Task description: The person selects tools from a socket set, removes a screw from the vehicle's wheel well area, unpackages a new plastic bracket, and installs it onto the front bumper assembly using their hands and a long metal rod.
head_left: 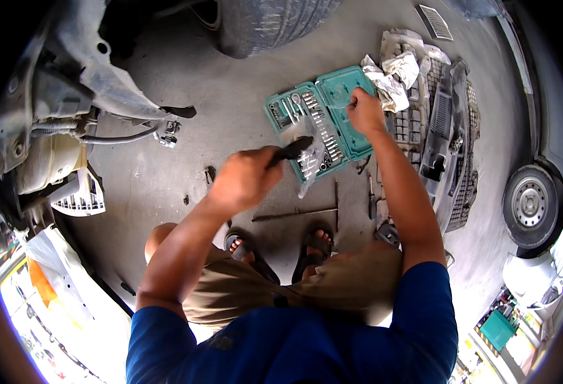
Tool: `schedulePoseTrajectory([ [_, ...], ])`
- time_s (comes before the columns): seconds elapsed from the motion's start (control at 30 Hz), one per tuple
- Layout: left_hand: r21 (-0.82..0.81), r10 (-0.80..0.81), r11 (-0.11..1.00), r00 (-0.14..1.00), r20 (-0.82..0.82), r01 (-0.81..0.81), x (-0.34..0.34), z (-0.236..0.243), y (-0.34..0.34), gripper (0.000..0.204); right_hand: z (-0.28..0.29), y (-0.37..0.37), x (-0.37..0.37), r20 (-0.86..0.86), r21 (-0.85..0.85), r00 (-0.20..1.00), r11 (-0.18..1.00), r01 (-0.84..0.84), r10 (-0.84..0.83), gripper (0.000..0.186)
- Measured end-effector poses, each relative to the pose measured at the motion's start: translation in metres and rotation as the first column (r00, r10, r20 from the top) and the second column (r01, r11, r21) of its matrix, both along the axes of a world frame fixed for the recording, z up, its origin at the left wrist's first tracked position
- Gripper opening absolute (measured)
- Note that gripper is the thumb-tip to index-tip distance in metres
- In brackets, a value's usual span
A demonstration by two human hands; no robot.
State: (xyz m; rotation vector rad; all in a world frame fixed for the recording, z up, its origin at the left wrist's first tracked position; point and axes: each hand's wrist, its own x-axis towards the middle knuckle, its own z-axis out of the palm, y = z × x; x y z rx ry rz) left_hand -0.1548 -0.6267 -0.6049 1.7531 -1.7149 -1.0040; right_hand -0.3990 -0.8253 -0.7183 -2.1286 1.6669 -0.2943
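Now left hand (246,178) grips black tool (292,150); right hand (365,110) on socket case (320,125).

Socket case (339,96): teal, holding silver sockets. Beside the case, right: rags (393,73), white with grey staining; grille panel (451,128), black mesh pattern. Below the case: tool handle (292,150), black; shorts (294,288), khaki; shirt (294,349), blue.

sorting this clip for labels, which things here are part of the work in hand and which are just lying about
In use:
left hand gripping a black-handled tool
right hand reaching into the teal socket set case

Lying about:
white rags
grey bumper grille
long metal rod
tyre
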Motion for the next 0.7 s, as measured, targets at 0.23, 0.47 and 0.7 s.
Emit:
schedulePoseTrajectory([
  [0.23, 0.415, 0.489, 0.864, 0.665, -0.564, -0.283, 0.036, 0.017, -0.009, 0.034, -0.002, 0.021, -0.006, 0.508, 0.584, 0.859, 0.759, -0.288, -0.064, 0.03],
  [0.47, 0.474, 0.506, 0.848, 0.63, -0.59, -0.237, 0.034, 0.012, -0.015, 0.039, 0.078, 0.047, 0.042, 0.859, 0.49, 0.485, 0.531, -0.691, -0.161, 0.066],
  [0.7, 0.512, 0.489, 0.84, 0.654, -0.577, -0.176, 0.028, 0.012, -0.016, 0.037, 0.079, 0.052, 0.048, 0.881, 0.471, 0.299, 0.752, -0.461, -0.368, 0.028],
])
